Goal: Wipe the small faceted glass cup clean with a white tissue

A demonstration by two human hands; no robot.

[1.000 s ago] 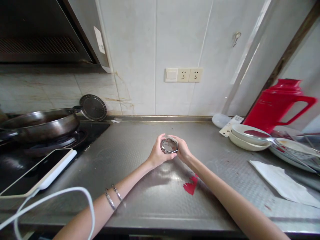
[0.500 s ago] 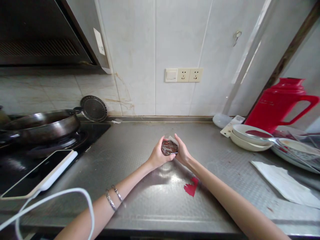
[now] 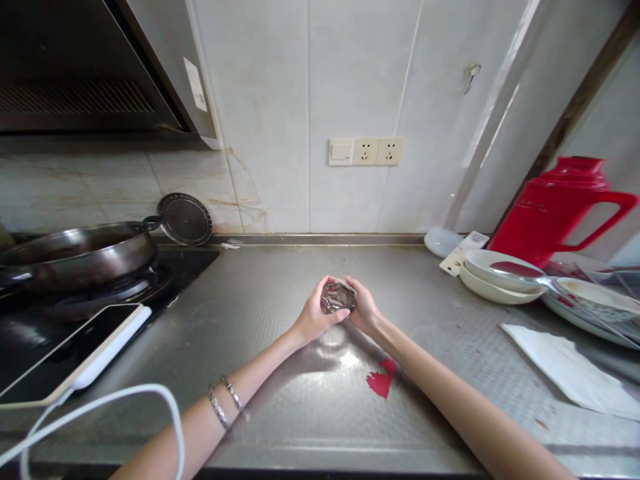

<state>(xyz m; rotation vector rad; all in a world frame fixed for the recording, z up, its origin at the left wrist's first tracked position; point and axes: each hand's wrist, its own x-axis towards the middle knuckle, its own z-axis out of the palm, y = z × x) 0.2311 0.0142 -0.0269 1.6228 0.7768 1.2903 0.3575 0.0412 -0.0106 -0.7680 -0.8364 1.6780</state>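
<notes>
Both hands hold a small round, shiny container (image 3: 338,299) above the middle of the steel counter. It looks see-through, with something dark brown inside; its exact kind is unclear. My left hand (image 3: 316,317) wraps the container's left side, its thumb lying across the near edge. On the opposite side, my right hand (image 3: 365,307) is curled against it, with several fingertips hidden behind. A torn red paper piece (image 3: 381,379) lies on the counter (image 3: 280,427) nearer to me, beside my right forearm.
At left, a steel pan (image 3: 83,257) sits on the black stove, a phone (image 3: 65,353) with a white cable (image 3: 150,390) in front. To the right are a red thermos (image 3: 550,213), stacked bowls (image 3: 500,287), a patterned plate (image 3: 595,300) and a white paper sheet (image 3: 570,370).
The container has tipped slightly in my hands: the clear, pale part that stood above its far edge now shows less. Both hands still hold it, and the view has shifted a little.
</notes>
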